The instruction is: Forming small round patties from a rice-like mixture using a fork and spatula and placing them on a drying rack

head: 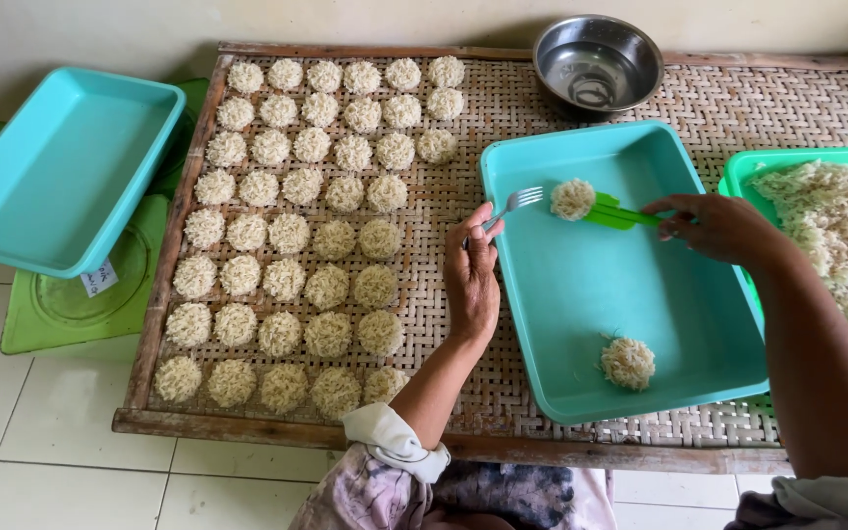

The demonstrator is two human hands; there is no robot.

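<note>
The left hand (471,275) pinches a metal fork (514,204) between its fingers, tines toward a noodle nest (572,198). That nest sits on a green scoop (615,213), gripped by the right hand (723,228), fingers closed on its handle, above the teal tray (581,294). Left of the fork, rows of nests (291,231) cover the woven tabletop (738,108).

Two bare forearms are seen entering from the bottom of the frame. On the left arm, a sleeve (390,442) is worn rolled up near the elbow, with a pale cream cuff folded over a mottled pink-and-grey fabric. The left hand (471,280) and right hand (723,228) are left uncovered. At the lower right corner, a similar pale patterned cloth is seen bunched at the right arm.
</note>
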